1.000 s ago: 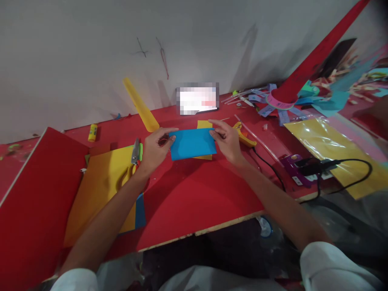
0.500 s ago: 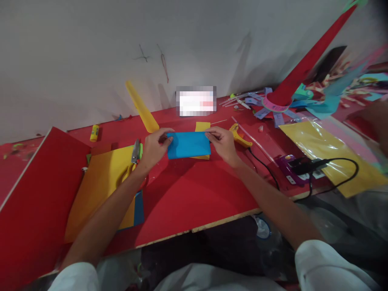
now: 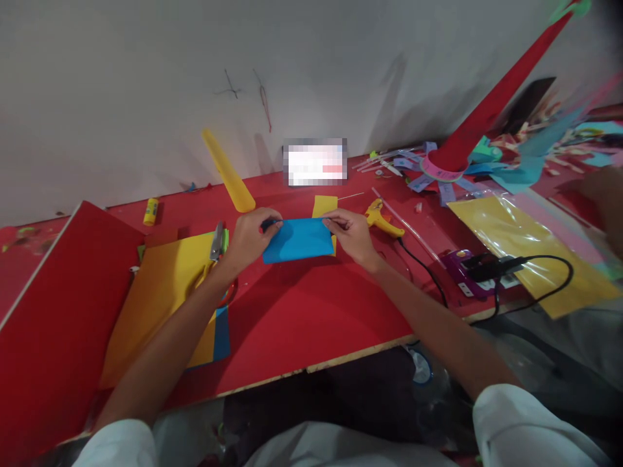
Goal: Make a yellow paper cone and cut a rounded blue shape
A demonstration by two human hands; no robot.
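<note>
A blue sheet of paper [image 3: 299, 241] is stretched between my hands, above the middle of the red table. My left hand [image 3: 253, 235] pinches its upper left corner between thumb and fingers. At the upper right corner my right hand [image 3: 351, 232] grips it the same way. Behind the sheet lies a yellow piece of paper [image 3: 325, 206], partly hidden by it. Just right of my right hand is a yellow glue gun [image 3: 383, 219] with a black cord. Scissors [image 3: 206, 272] with yellow handles lie near my left forearm.
Yellow sheets [image 3: 156, 279] and a stapler [image 3: 217, 241] lie at left, beside a standing red board [image 3: 53, 318]. A yellow paper cone [image 3: 228, 172] and glue stick [image 3: 150, 212] stand behind. At right are a purple power strip [image 3: 460, 272], a red cone [image 3: 506, 84] and a plastic-wrapped yellow pack [image 3: 530, 253].
The blue paper has moved slightly left and nearer to me, tilting a little. Both hands shifted with it and keep hold of its corners.
</note>
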